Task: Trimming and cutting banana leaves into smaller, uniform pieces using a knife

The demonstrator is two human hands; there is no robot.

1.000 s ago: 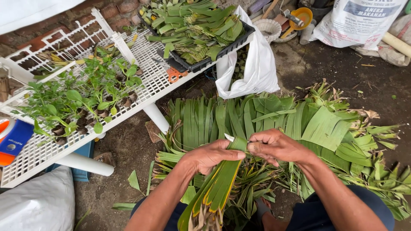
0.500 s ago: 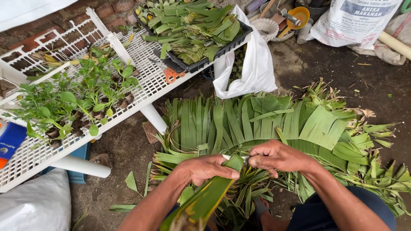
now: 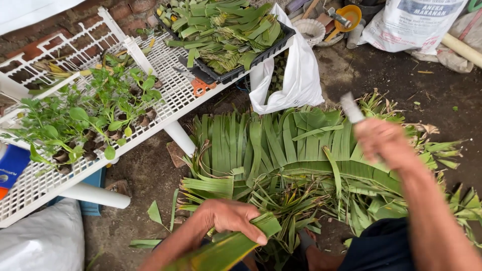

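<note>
My left hand (image 3: 230, 219) grips a folded strip of green leaf (image 3: 236, 246) low in the head view, its cut end pointing right. My right hand (image 3: 384, 142) is raised and blurred at the right, closed around a small knife (image 3: 351, 107) whose pale blade points up and away. Under both hands lies a big pile of cut banana leaf strips (image 3: 281, 145) on the dirt ground.
A white plastic rack (image 3: 165, 108) at the left carries small green seedlings (image 3: 85, 123), orange-handled scissors (image 3: 198, 85) and a black tray of cut leaf pieces (image 3: 226, 30). A white plastic bag (image 3: 298, 80) hangs from it. Sacks, a pipe and tools lie at the back right.
My right hand has left the leaf strip and swung up to the right with the knife. My left hand stays on the strip, now lower in view.
</note>
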